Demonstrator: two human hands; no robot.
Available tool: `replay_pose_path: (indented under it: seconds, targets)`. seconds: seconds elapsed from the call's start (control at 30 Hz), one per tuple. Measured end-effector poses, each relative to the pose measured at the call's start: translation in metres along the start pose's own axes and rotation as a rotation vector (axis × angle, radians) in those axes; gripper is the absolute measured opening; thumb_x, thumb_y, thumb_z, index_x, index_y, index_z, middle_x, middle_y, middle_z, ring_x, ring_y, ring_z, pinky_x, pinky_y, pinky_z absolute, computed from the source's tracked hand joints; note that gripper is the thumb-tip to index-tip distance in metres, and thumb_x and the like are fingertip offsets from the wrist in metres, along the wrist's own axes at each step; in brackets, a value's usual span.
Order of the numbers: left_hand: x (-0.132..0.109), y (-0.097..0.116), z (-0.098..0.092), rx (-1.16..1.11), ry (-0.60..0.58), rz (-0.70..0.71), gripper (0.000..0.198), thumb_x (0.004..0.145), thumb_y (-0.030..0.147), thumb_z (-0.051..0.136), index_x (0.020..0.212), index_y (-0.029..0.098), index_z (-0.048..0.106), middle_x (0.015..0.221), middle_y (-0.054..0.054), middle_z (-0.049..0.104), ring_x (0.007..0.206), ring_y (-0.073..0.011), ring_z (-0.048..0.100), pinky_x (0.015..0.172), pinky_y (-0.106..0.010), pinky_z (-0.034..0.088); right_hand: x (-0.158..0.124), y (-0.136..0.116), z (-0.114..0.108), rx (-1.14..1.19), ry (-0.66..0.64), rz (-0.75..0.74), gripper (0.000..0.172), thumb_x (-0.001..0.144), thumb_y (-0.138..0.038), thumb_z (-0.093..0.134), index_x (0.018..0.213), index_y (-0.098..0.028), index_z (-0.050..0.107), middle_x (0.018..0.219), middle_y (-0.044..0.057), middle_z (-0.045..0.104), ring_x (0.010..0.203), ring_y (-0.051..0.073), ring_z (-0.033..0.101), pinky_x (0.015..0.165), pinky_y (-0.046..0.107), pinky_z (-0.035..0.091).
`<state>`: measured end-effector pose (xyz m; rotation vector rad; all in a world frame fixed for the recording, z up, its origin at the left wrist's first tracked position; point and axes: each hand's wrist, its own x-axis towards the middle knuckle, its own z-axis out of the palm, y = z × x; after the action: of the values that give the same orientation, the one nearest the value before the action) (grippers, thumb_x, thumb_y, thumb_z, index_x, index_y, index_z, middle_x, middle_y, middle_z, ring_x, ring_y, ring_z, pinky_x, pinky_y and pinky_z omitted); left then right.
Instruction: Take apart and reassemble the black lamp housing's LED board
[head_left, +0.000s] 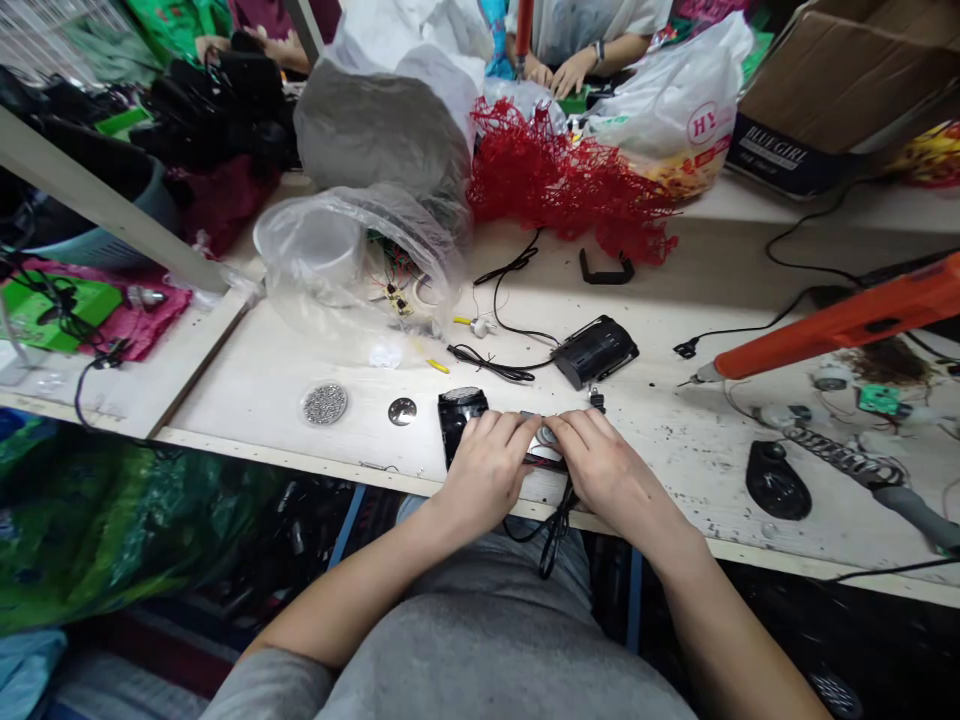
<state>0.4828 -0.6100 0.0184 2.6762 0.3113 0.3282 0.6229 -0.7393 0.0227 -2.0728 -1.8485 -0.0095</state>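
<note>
At the bench's front edge, my left hand [487, 468] and my right hand [611, 480] have their fingers closed on a black plastic housing [546, 458]. A round silver-white part and thin red wire show between the hands. The fingers hide much of the housing. A bundled black cord [555, 530] hangs below it over the edge. Beside my left fingers stands a black cylindrical part [459, 415] with a pale round top. Farther back, a black battery-like case [596, 350] lies on its side, and a small black clip [596, 398] is near my right fingers.
On the left are a dish of small metal pieces [325, 404] and a perforated metal disc [403, 411]. An orange electric screwdriver [825, 325] reaches in from the right, near a black oval part [778, 482]. Plastic bags [390, 110] and red netting [555, 170] stand behind; a co-worker's hands [574, 72] show beyond.
</note>
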Motion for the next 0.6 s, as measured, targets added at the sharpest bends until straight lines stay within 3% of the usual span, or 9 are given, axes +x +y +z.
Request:
replay_pose_path:
  seconds: [0.3, 0.4, 0.53, 0.6]
  targets:
    - [-0.001, -0.006, 0.004, -0.081, -0.030, 0.043, 0.036, 0.088, 0.007, 0.057, 0.122, 0.017, 0.051, 0.110, -0.009, 0.063, 0.109, -0.0263, 0.061, 0.093, -0.042, 0.048, 0.002, 0.001, -0.005, -0.097, -0.094, -0.008, 0.035, 0.091, 0.003, 0.035, 0.111, -0.011, 0.060, 0.095, 0.013, 0.057, 0.088, 0.027, 0.052, 0.076, 0.042, 0.054]
    - [0.002, -0.008, 0.005, -0.119, -0.036, 0.028, 0.040, 0.088, 0.011, 0.062, 0.125, 0.017, 0.051, 0.118, -0.011, 0.062, 0.111, -0.0280, 0.060, 0.093, -0.044, 0.050, 0.005, 0.004, -0.001, -0.014, -0.089, 0.006, 0.035, 0.092, 0.002, 0.036, 0.115, -0.011, 0.060, 0.097, 0.013, 0.059, 0.091, 0.026, 0.054, 0.077, 0.040, 0.055]
    - [0.007, -0.013, 0.006, -0.182, -0.030, 0.014, 0.048, 0.087, 0.016, 0.068, 0.131, 0.020, 0.050, 0.129, -0.012, 0.060, 0.119, -0.0303, 0.058, 0.100, -0.050, 0.049, -0.002, 0.001, -0.003, 0.142, 0.025, 0.028, 0.036, 0.097, -0.007, 0.041, 0.129, -0.014, 0.056, 0.102, 0.012, 0.062, 0.095, 0.025, 0.060, 0.081, 0.042, 0.058]
    - [0.009, -0.017, 0.005, -0.213, -0.025, 0.023, 0.051, 0.086, 0.018, 0.070, 0.133, 0.021, 0.050, 0.130, -0.012, 0.061, 0.121, -0.0302, 0.057, 0.103, -0.051, 0.049, -0.012, 0.003, -0.014, 0.138, 0.221, 0.070, 0.039, 0.095, -0.011, 0.051, 0.132, -0.021, 0.057, 0.105, 0.010, 0.064, 0.097, 0.025, 0.062, 0.084, 0.043, 0.057]
